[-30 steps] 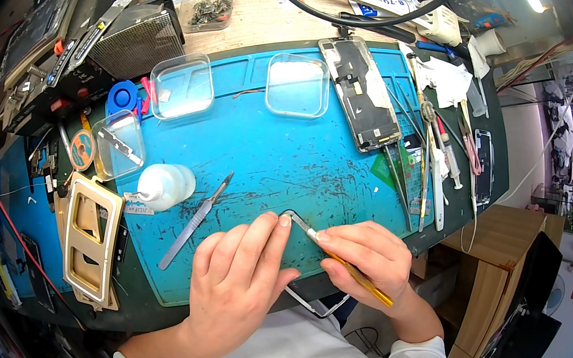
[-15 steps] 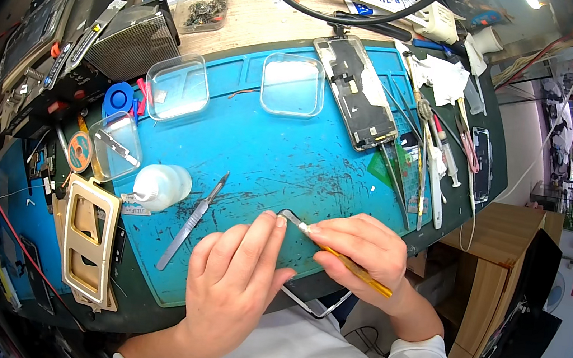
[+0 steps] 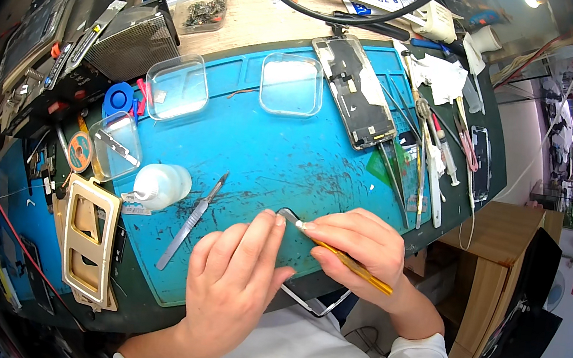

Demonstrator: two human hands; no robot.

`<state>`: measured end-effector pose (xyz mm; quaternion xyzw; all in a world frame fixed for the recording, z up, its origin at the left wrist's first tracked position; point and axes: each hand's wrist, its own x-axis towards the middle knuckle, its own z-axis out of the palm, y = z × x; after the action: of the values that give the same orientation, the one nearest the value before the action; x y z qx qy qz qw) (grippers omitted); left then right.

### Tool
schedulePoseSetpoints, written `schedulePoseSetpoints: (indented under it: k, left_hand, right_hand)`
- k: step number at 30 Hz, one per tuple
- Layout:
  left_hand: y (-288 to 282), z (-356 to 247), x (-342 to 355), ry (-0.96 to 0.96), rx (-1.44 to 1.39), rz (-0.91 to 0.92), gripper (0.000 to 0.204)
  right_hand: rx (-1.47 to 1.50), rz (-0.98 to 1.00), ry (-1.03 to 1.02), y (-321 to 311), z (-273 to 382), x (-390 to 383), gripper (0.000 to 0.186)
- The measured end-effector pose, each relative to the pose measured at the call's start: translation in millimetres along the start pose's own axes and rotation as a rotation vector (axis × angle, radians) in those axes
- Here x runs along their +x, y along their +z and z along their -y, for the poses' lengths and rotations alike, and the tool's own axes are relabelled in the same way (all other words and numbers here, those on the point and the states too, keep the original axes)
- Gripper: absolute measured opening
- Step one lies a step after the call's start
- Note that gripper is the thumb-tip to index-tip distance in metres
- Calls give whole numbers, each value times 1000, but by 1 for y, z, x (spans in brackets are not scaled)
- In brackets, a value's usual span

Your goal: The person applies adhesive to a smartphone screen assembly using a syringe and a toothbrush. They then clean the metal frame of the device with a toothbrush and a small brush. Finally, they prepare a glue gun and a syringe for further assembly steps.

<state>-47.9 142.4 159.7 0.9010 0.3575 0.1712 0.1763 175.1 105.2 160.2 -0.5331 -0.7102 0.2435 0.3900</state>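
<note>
Left hand (image 3: 231, 280) lies palm down, fingers (image 3: 250, 248) extended together, thumb (image 3: 282, 275) apart. Right hand (image 3: 367, 253) curls in a pinch. Both forearms (image 3: 422, 317) angle inward from below.

A thin phone frame (image 3: 303, 304), pale along its inner edge and dark outside, is at the near side with squared near corners showing; its middle is hidden. A slim tool with a gold handle (image 3: 367, 273) and a whitish collar slants from near right to far left, its tip at a dark, curved far edge.
</note>
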Motion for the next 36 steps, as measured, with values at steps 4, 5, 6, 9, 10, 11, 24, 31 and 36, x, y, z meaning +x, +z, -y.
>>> schedulePoseSetpoints:
  k: [4, 5, 6, 9, 10, 11, 24, 31, 36]
  left_hand:
    - [-1, 0, 0, 4, -1, 4, 62]
    - [-1, 0, 0, 0, -6, 0, 62]
    - [-1, 0, 0, -4, -11, -4, 62]
    - [-1, 0, 1, -11, -62, -22, 60]
    - [-1, 1, 0, -18, -83, -30, 60]
    - [-1, 2, 0, -11, -85, -50, 57]
    - [-9, 6, -31, -33, -100, -222, 39]
    - [-9, 6, -38, -77, -62, -157, 44]
    - [-8, -9, -29, -113, -44, -88, 61]
  right_hand:
    - [-2, -3, -11, 0, -4, -3, 34]
    - [-6, -7, -7, 0, -4, -4, 34]
    - [13, -1, -23, 0, -4, -2, 34]
    - [56, -18, -22, -2, -4, 0, 34]
    - [68, -40, 7, -4, -5, -4, 34]
    - [80, -62, 36, -5, -6, -7, 33]
    - [13, -65, -74, 1, 0, -5, 29]
    - [-51, -71, -98, 3, 5, -6, 32]
    - [-11, -70, 43, 3, 24, -19, 35]
